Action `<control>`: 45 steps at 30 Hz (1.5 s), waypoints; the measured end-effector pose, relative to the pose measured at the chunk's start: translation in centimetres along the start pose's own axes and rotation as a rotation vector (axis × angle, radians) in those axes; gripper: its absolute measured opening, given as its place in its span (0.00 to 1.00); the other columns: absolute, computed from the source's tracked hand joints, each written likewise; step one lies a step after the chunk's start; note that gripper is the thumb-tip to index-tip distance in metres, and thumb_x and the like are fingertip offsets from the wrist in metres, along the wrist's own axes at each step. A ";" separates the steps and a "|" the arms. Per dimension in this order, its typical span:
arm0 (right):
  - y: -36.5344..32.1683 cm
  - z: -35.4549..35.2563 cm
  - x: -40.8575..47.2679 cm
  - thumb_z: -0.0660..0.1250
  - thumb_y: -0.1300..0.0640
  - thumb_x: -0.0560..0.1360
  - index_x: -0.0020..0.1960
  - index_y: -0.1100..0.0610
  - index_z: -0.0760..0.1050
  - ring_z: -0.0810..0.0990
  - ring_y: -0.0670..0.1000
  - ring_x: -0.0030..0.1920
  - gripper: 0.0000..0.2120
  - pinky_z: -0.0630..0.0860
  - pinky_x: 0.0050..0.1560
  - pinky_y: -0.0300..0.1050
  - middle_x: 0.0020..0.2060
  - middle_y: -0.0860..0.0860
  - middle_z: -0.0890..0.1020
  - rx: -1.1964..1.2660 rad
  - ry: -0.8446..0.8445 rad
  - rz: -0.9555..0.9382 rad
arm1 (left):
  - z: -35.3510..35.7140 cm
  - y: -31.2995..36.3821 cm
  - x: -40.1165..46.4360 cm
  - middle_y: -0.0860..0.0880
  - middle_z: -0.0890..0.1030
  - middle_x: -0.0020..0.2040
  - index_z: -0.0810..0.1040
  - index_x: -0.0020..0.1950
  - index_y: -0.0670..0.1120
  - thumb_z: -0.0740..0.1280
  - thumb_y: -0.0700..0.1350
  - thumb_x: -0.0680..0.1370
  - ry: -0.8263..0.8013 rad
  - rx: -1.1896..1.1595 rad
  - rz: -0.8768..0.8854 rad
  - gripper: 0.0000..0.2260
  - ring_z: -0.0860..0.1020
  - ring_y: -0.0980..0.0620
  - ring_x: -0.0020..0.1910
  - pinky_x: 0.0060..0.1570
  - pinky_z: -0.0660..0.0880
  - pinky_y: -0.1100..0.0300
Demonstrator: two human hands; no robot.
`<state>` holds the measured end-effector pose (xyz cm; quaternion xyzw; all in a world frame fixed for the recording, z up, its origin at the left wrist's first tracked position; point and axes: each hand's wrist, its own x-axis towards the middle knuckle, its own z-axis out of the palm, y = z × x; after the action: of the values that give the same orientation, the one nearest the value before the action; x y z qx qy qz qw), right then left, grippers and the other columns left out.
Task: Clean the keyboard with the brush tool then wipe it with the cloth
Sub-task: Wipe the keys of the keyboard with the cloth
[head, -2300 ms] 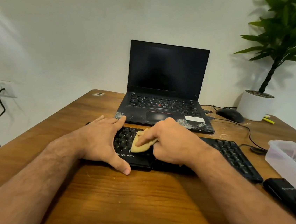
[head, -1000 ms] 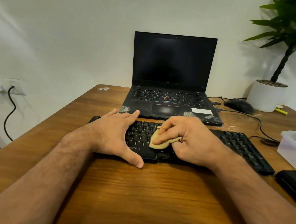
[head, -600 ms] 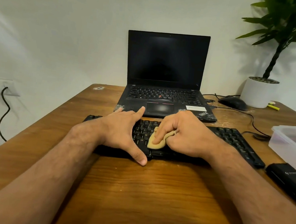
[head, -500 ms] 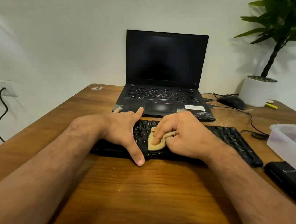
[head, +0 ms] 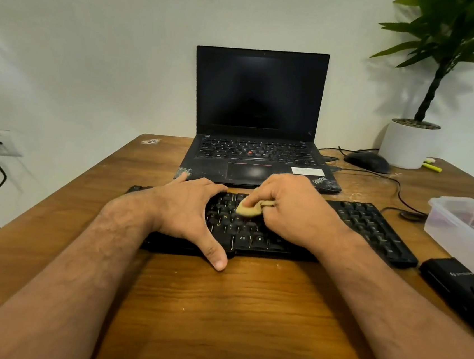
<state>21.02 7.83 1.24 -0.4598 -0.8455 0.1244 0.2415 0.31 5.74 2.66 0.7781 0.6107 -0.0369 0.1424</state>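
A black external keyboard (head: 371, 228) lies across the wooden table (head: 216, 308) in front of me. My left hand (head: 188, 212) rests flat on its left part, fingers straight and thumb spread over the front edge. My right hand (head: 291, 211) holds a small folded yellow cloth (head: 248, 209) in curled fingers and presses it onto the keys near the keyboard's middle. Most of the cloth is hidden under the fingers. No brush tool is visible.
An open black laptop (head: 257, 117) stands just behind the keyboard. A mouse (head: 368, 161) with its cable and a potted plant (head: 409, 142) sit at the back right. A clear plastic box (head: 468, 224) and a black flat device (head: 458, 287) lie at the right edge.
My right hand has carried the cloth rightward along the keys and slightly toward the far rows. My left hand has slid right along the keyboard with it.
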 end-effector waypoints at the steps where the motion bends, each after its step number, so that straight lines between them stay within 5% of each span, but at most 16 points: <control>1: 0.3 -0.1 0.4 0.65 0.65 0.72 0.55 0.43 0.85 0.79 0.47 0.51 0.21 0.80 0.56 0.46 0.52 0.47 0.84 -0.045 0.057 0.089 | 0.1 -0.2 0.0 0.56 0.64 0.76 0.53 0.82 0.54 0.74 0.75 0.46 0.006 -0.013 0.008 0.69 0.60 0.53 0.75 0.80 0.49 0.45; 4: 0.9 -0.4 0.6 0.64 0.66 0.72 0.57 0.44 0.85 0.80 0.47 0.49 0.23 0.80 0.51 0.42 0.52 0.48 0.85 -0.054 0.063 0.144 | 0.1 -0.5 0.2 0.57 0.65 0.75 0.54 0.82 0.54 0.71 0.77 0.44 0.020 -0.028 0.012 0.70 0.61 0.53 0.74 0.79 0.52 0.46; 10: -2.2 -0.7 -1.7 0.64 0.65 0.64 0.38 0.44 0.87 0.81 0.43 0.47 0.19 0.81 0.50 0.45 0.42 0.41 0.84 0.150 -0.185 -0.093 | 0.3 -0.4 0.3 0.55 0.64 0.76 0.53 0.82 0.56 0.73 0.77 0.45 0.034 -0.011 -0.006 0.69 0.63 0.51 0.73 0.76 0.59 0.50; 13: -1.7 -0.3 -0.7 0.65 0.65 0.68 0.42 0.46 0.88 0.80 0.44 0.49 0.17 0.78 0.55 0.45 0.45 0.43 0.85 0.008 -0.079 -0.121 | 0.4 -0.5 0.5 0.55 0.64 0.76 0.53 0.82 0.55 0.77 0.74 0.49 0.037 -0.025 0.002 0.67 0.62 0.51 0.74 0.77 0.58 0.50; 17: 0.8 -0.8 0.5 0.65 0.63 0.74 0.52 0.47 0.87 0.78 0.48 0.48 0.16 0.78 0.54 0.44 0.51 0.48 0.85 -0.138 0.136 0.177 | 0.4 -0.5 0.4 0.56 0.63 0.76 0.53 0.82 0.55 0.70 0.77 0.44 0.031 -0.039 0.011 0.69 0.61 0.51 0.74 0.78 0.55 0.49; 21: 2.1 -1.2 0.7 0.66 0.62 0.75 0.60 0.45 0.83 0.77 0.45 0.47 0.19 0.74 0.44 0.38 0.53 0.48 0.84 -0.069 -0.055 0.184 | 0.5 0.1 0.5 0.56 0.62 0.77 0.52 0.82 0.54 0.68 0.78 0.45 0.041 -0.028 0.029 0.69 0.60 0.52 0.75 0.79 0.50 0.45; 27: 2.6 -1.4 4.0 0.69 0.60 0.78 0.56 0.45 0.85 0.78 0.42 0.47 0.13 0.69 0.40 0.31 0.53 0.46 0.85 -0.023 -0.062 0.119 | 0.5 0.4 0.8 0.56 0.65 0.75 0.53 0.82 0.54 0.73 0.76 0.50 0.069 -0.049 0.070 0.66 0.64 0.54 0.72 0.78 0.57 0.47; 31: 1.5 -0.4 4.5 0.67 0.65 0.75 0.53 0.45 0.86 0.79 0.44 0.51 0.17 0.73 0.47 0.35 0.52 0.45 0.85 0.011 -0.068 0.060 | 0.6 0.2 1.2 0.57 0.69 0.70 0.58 0.80 0.57 0.71 0.79 0.47 0.079 -0.064 0.072 0.65 0.68 0.55 0.67 0.72 0.67 0.49; 37: 0.6 -0.8 2.6 0.67 0.64 0.70 0.43 0.44 0.88 0.79 0.45 0.46 0.17 0.77 0.46 0.37 0.43 0.44 0.85 0.018 -0.081 0.022 | 0.7 0.3 1.4 0.56 0.68 0.73 0.58 0.81 0.55 0.68 0.80 0.46 0.094 -0.035 0.050 0.66 0.67 0.53 0.70 0.73 0.66 0.49; 42: 1.4 -1.0 2.2 0.65 0.65 0.70 0.47 0.45 0.87 0.79 0.45 0.47 0.18 0.73 0.42 0.33 0.46 0.46 0.86 -0.012 0.032 0.078 | 0.3 -0.5 1.7 0.57 0.69 0.71 0.60 0.80 0.54 0.69 0.79 0.46 0.122 -0.048 0.032 0.66 0.68 0.53 0.69 0.72 0.67 0.50; 45: 1.1 -0.5 2.1 0.65 0.65 0.69 0.45 0.43 0.87 0.80 0.46 0.47 0.19 0.76 0.41 0.36 0.48 0.47 0.86 0.037 -0.055 0.063 | 0.1 -0.8 1.7 0.56 0.69 0.71 0.61 0.80 0.54 0.72 0.77 0.47 0.113 -0.061 0.039 0.65 0.68 0.55 0.68 0.71 0.68 0.51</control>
<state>21.11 10.23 1.83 -0.4781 -0.8344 0.1604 0.2227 0.02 7.42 2.02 0.7861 0.6031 0.0287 0.1320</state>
